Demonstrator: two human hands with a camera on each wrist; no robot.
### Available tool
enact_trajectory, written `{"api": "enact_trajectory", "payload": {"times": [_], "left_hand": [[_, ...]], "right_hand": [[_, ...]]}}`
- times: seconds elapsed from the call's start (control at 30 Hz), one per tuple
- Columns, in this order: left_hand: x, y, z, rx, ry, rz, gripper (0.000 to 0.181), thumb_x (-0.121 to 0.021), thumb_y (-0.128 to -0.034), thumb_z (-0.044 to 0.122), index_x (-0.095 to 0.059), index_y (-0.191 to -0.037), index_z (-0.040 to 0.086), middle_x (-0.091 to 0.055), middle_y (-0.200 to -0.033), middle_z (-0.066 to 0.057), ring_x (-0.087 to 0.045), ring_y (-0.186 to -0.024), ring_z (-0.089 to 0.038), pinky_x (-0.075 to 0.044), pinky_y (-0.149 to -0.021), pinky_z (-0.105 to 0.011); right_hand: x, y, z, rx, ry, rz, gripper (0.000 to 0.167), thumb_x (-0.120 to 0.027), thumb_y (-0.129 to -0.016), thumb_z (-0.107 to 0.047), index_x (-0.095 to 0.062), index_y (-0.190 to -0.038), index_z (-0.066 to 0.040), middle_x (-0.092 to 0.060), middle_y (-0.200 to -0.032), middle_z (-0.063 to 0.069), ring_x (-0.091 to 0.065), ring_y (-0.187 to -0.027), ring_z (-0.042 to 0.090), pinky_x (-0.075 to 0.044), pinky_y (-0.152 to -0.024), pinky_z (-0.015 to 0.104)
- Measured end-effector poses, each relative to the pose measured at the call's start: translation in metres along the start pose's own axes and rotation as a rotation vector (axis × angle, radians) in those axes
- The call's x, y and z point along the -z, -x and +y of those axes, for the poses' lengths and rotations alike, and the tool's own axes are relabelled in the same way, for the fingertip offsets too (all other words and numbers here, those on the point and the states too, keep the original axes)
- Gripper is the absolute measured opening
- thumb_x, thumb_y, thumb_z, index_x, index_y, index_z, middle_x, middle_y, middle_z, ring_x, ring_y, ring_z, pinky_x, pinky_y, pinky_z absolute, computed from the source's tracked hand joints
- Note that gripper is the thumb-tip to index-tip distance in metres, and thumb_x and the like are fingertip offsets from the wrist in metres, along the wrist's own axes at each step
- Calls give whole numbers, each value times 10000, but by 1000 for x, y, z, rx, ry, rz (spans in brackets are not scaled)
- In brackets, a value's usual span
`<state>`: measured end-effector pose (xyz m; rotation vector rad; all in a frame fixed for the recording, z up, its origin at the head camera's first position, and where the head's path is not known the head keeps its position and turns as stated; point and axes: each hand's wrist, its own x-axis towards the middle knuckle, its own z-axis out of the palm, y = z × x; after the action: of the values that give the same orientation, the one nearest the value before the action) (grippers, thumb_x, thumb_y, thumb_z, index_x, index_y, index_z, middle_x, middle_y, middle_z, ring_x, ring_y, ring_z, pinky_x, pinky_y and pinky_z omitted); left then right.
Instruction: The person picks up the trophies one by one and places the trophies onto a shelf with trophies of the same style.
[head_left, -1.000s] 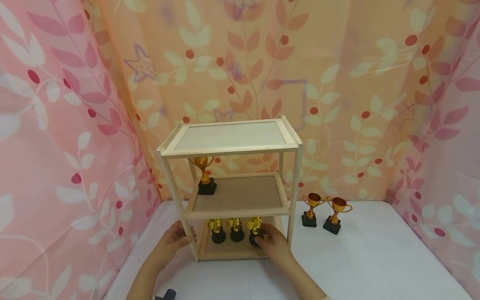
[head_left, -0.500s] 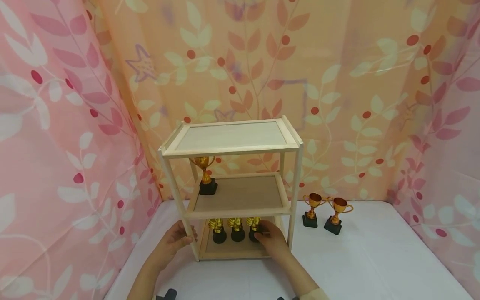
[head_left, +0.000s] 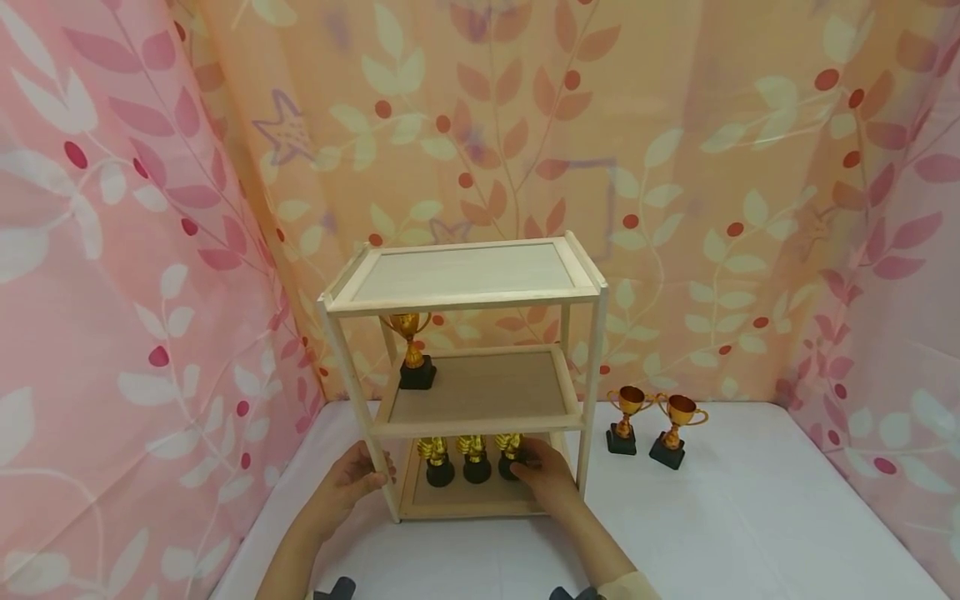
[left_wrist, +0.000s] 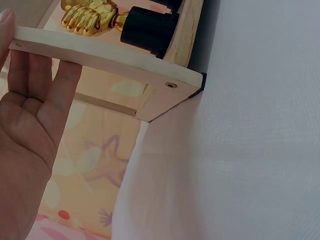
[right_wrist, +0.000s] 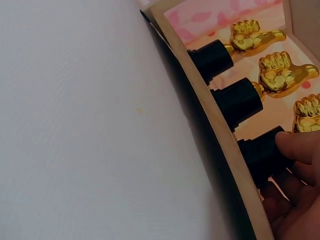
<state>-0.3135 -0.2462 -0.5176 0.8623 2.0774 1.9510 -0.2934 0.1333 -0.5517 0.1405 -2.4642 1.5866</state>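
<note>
On the bottom board of a three-tier wooden shelf (head_left: 480, 427) stand three gold thumbs-up trophies on round black bases. My right hand (head_left: 551, 479) grips the black base of the rightmost thumbs-up trophy (right_wrist: 267, 152), thumb on its near side. To its left are the middle trophy (right_wrist: 240, 102) and the left trophy (right_wrist: 214, 60), upright in a row. My left hand (head_left: 347, 482) holds the shelf's front left post (left_wrist: 105, 57) between thumb and fingers. In the left wrist view, the fingers pass behind that post.
A gold cup trophy (head_left: 414, 358) stands at the left of the middle tier, its top partly hidden by the top board (head_left: 465, 273). Two more cup trophies, one nearer the shelf (head_left: 624, 421) and one further right (head_left: 672, 429), stand on the white table (head_left: 750, 517). Patterned curtains surround it.
The rightmost thumbs-up trophy has shifted slightly back and left with my right hand, in line with the others. My left hand stays on the post.
</note>
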Motion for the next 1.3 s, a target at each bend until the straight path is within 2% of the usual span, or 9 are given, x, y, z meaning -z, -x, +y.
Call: {"api": "enact_trajectory", "payload": {"times": [0.23,0.4,0.6,0.73,0.9,1.0,1.13,1.3], "left_hand": [[1,0,0,-17,11,-15,188,-562,-1020,1,-475,-1186,-8,-618,-1129,-31,-652,-1079,-204,-546,-966,-365],[0,0,0,-11,9,-9,190,-565,-1017,2,-473,-1183,-15,-614,-1138,-30,-657,-1095,-231,-548,-965,-365],[-1,0,1,6,-1,-1,230,-571,-1018,13,-454,-1205,-52,-610,-1144,-46,-658,-1099,-239,-544,-973,-363],[1,0,0,2,-2,-3,229,-571,-1018,10,-454,-1205,-53,-608,-1145,-49,-661,-1096,-225,-547,-971,-358],[0,1,1,5,-4,3,210,-575,-1012,0,-461,-1185,-37,-605,-1144,-57,-657,-1099,-234,-546,-973,-358],[-1,1,2,1,-6,4,202,-577,-1009,-3,-462,-1172,-37,-605,-1139,-57,-651,-1113,-307,-545,-973,-363],[-1,0,2,-14,-3,-7,195,-571,-1013,-4,-457,-1165,-46,-607,-1132,-47,-649,-1116,-345,-547,-970,-364],[-1,0,1,-29,8,-12,187,-565,-1014,-12,-450,-1156,-54,-603,-1132,-53,-661,-1090,-268,-550,-967,-366]], "right_hand": [[-1,0,-1,-9,17,-8,488,-760,-901,-145,-608,-1339,7,-677,-1258,163,-634,-1164,343,-524,-945,475],[0,1,-3,-15,22,-6,494,-755,-902,-136,-602,-1348,13,-655,-1313,189,-580,-1268,397,-452,-1055,566],[0,2,-5,-11,40,-5,484,-743,-909,-127,-597,-1353,-3,-644,-1335,194,-557,-1306,413,-412,-1098,583],[0,6,-8,-27,45,-18,509,-739,-913,-127,-577,-1382,-14,-625,-1362,196,-540,-1325,416,-402,-1106,589],[3,14,-17,-43,57,-36,512,-726,-924,-137,-566,-1404,-58,-591,-1400,187,-568,-1275,419,-474,-1037,572],[7,21,-25,-47,57,-39,537,-726,-920,-137,-550,-1418,-49,-561,-1427,198,-570,-1257,429,-501,-1004,569],[12,31,-36,-14,83,-24,548,-734,-904,-121,-552,-1408,-8,-576,-1405,208,-588,-1223,416,-497,-997,581],[23,42,-46,37,111,-33,522,-729,-917,-151,-568,-1391,-4,-605,-1389,171,-606,-1209,370,-483,-1015,576]]}}
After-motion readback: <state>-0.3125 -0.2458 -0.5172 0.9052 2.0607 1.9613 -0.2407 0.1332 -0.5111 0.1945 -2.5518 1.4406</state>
